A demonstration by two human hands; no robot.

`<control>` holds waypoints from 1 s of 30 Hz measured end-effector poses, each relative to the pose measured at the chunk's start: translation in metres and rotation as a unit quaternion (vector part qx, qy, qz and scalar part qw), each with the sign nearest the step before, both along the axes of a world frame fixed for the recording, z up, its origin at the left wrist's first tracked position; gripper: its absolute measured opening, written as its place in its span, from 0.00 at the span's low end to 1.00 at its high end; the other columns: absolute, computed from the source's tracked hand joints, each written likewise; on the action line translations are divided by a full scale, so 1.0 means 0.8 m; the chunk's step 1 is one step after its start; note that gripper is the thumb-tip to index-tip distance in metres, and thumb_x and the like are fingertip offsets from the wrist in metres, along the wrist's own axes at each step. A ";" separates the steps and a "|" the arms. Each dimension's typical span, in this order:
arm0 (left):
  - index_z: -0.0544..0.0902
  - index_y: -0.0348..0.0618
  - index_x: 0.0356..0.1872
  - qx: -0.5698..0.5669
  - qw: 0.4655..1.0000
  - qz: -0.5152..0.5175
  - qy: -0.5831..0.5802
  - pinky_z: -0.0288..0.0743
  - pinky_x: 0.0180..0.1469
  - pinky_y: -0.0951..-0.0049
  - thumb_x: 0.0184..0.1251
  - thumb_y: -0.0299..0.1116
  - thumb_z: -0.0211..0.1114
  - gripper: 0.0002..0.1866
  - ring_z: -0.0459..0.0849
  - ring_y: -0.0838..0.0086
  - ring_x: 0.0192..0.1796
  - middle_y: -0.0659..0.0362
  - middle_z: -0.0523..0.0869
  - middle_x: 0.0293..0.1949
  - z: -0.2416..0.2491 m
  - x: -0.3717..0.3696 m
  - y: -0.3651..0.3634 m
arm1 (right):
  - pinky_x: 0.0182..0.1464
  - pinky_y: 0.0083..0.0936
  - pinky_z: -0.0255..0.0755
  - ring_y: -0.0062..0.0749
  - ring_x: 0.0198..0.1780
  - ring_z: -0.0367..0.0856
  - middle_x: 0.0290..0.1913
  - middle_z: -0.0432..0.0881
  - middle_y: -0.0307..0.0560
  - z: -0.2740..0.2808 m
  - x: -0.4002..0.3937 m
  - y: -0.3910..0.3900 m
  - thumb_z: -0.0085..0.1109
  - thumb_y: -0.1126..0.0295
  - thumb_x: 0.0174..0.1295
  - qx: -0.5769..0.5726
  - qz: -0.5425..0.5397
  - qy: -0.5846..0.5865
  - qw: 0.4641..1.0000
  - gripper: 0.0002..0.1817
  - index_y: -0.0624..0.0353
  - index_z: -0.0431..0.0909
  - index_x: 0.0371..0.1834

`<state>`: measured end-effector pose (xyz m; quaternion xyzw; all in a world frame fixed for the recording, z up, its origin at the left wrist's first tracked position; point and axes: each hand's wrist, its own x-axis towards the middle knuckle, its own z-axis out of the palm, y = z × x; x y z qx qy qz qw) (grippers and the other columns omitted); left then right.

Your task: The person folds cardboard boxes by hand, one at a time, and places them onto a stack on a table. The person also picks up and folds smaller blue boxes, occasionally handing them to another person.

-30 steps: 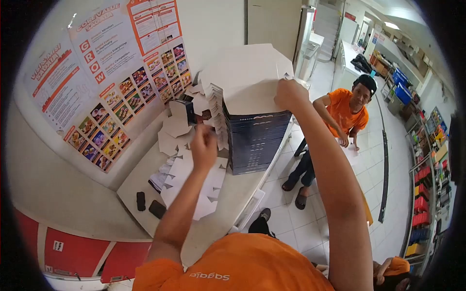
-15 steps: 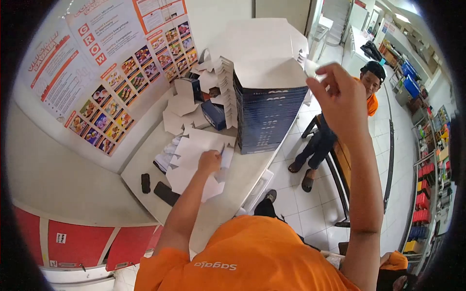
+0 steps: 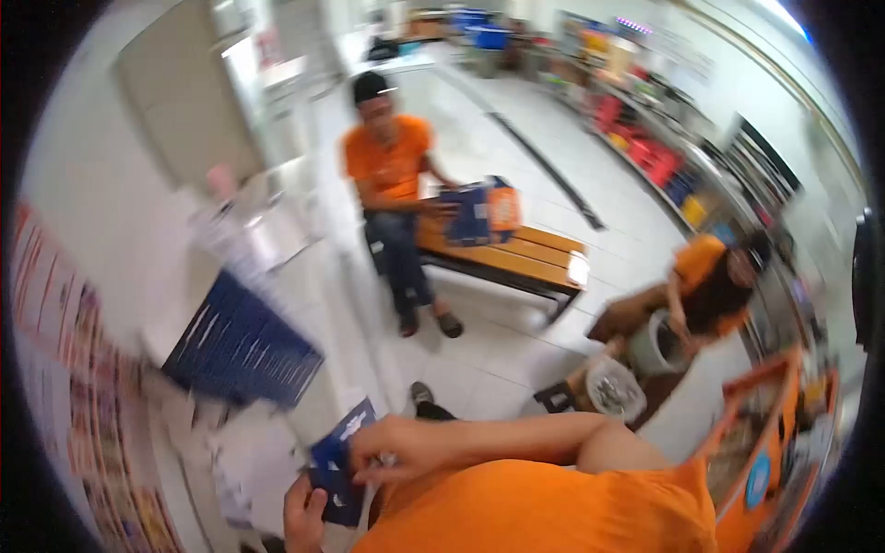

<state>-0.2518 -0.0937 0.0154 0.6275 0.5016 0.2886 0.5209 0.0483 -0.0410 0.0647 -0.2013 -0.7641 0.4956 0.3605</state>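
Low in the frame, left hand [image 3: 304, 516] and right hand [image 3: 396, 449] both grip a blue carton blank [image 3: 339, 465]; folding cleanly probably needs firm pinches along the creases.

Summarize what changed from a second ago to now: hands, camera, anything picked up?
The view swung right, away from the wall posters toward the shop floor. Both hands came down to the chest: the right hand left the top of the tall blue stack, the left hand left the white sheets, and together they now grip a blue carton blank. The stack stays on the counter.
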 end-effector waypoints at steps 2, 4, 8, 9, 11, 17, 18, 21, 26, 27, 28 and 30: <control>0.73 0.34 0.65 -0.158 0.959 0.162 -0.173 0.79 0.48 0.67 0.72 0.28 0.69 0.24 0.83 0.69 0.45 0.54 0.85 0.45 0.009 0.027 0.009 | 0.35 0.36 0.71 0.44 0.33 0.78 0.35 0.76 0.48 -0.008 -0.022 -0.015 0.70 0.69 0.63 0.077 -0.034 0.054 0.995 0.12 0.61 0.75 0.35; 0.73 0.35 0.68 -0.137 0.961 0.143 -0.192 0.79 0.53 0.67 0.75 0.34 0.65 0.25 0.83 0.70 0.48 0.55 0.84 0.50 -0.027 0.043 0.059 | 0.35 0.36 0.71 0.45 0.35 0.77 0.36 0.76 0.48 -0.008 -0.011 -0.016 0.72 0.67 0.60 0.161 -0.096 0.040 0.982 0.14 0.59 0.73 0.35; 0.69 0.40 0.72 -0.160 0.950 0.201 -0.180 0.80 0.53 0.68 0.80 0.43 0.61 0.28 0.84 0.69 0.50 0.54 0.83 0.55 -0.015 0.097 0.104 | 0.37 0.37 0.69 0.46 0.39 0.71 0.36 0.72 0.47 -0.039 -0.005 -0.010 0.76 0.62 0.53 0.275 -0.202 -0.010 0.940 0.21 0.55 0.69 0.32; 0.69 0.41 0.72 -0.007 0.991 0.087 -0.099 0.81 0.52 0.69 0.80 0.42 0.61 0.27 0.85 0.67 0.50 0.52 0.83 0.55 -0.055 0.091 0.121 | 0.37 0.37 0.68 0.46 0.39 0.70 0.35 0.71 0.46 -0.041 0.002 -0.007 0.77 0.61 0.53 0.290 -0.260 -0.016 0.921 0.22 0.54 0.68 0.31; 0.70 0.42 0.70 0.375 0.924 -0.035 0.070 0.83 0.50 0.70 0.80 0.40 0.61 0.24 0.87 0.64 0.50 0.49 0.84 0.54 -0.132 0.080 0.155 | 0.39 0.36 0.68 0.44 0.40 0.69 0.34 0.70 0.45 -0.036 0.017 -0.008 0.77 0.61 0.53 0.301 -0.304 -0.028 0.904 0.23 0.54 0.66 0.30; 0.72 0.40 0.66 -0.151 0.923 0.129 -0.331 0.83 0.50 0.70 0.80 0.37 0.62 0.21 0.87 0.63 0.51 0.48 0.85 0.53 -0.116 0.154 0.150 | 0.47 0.38 0.66 0.46 0.43 0.68 0.35 0.71 0.45 -0.033 0.036 -0.038 0.77 0.59 0.54 0.095 -0.391 -0.002 0.916 0.22 0.54 0.69 0.32; 0.73 0.40 0.65 -0.113 0.929 0.045 -0.350 0.82 0.50 0.69 0.81 0.38 0.60 0.19 0.86 0.66 0.51 0.49 0.84 0.54 -0.154 0.136 0.179 | 0.50 0.40 0.67 0.46 0.46 0.71 0.37 0.74 0.44 -0.032 0.036 -0.043 0.76 0.61 0.55 0.110 -0.448 -0.002 0.887 0.19 0.55 0.71 0.33; 0.75 0.40 0.58 -0.087 0.935 0.011 -0.344 0.81 0.48 0.70 0.81 0.37 0.59 0.14 0.85 0.70 0.48 0.52 0.84 0.51 -0.093 0.177 0.152 | 0.55 0.44 0.67 0.45 0.54 0.74 0.44 0.78 0.45 -0.040 0.030 -0.043 0.73 0.64 0.60 0.194 -0.549 -0.048 0.812 0.13 0.57 0.77 0.37; 0.74 0.42 0.48 -0.107 0.923 0.074 -0.362 0.80 0.45 0.73 0.80 0.37 0.62 0.11 0.85 0.72 0.44 0.55 0.84 0.43 -0.031 0.212 0.139 | 0.59 0.49 0.66 0.50 0.58 0.75 0.51 0.79 0.53 -0.066 0.027 -0.031 0.67 0.68 0.64 0.245 -0.452 -0.155 0.844 0.07 0.59 0.81 0.38; 0.74 0.42 0.48 -0.104 0.921 0.075 -0.367 0.80 0.45 0.73 0.80 0.37 0.62 0.11 0.85 0.72 0.44 0.55 0.84 0.43 -0.035 0.212 0.137 | 0.59 0.49 0.66 0.50 0.58 0.75 0.51 0.79 0.53 -0.062 0.030 -0.032 0.67 0.68 0.64 0.249 -0.448 -0.158 0.844 0.07 0.59 0.81 0.38; 0.73 0.42 0.50 -0.099 0.928 0.051 -0.355 0.81 0.44 0.72 0.80 0.38 0.62 0.12 0.85 0.71 0.44 0.55 0.84 0.43 -0.040 0.213 0.131 | 0.59 0.48 0.66 0.51 0.57 0.75 0.50 0.79 0.54 -0.059 0.033 -0.032 0.68 0.68 0.63 0.238 -0.475 -0.148 0.834 0.08 0.59 0.81 0.39; 0.74 0.41 0.56 -0.097 0.928 0.035 -0.359 0.84 0.48 0.68 0.79 0.37 0.62 0.14 0.88 0.68 0.45 0.53 0.86 0.50 -0.032 0.226 0.104 | 0.58 0.47 0.66 0.52 0.55 0.76 0.49 0.78 0.54 -0.058 0.038 -0.033 0.69 0.69 0.61 0.230 -0.497 -0.144 0.824 0.09 0.60 0.81 0.40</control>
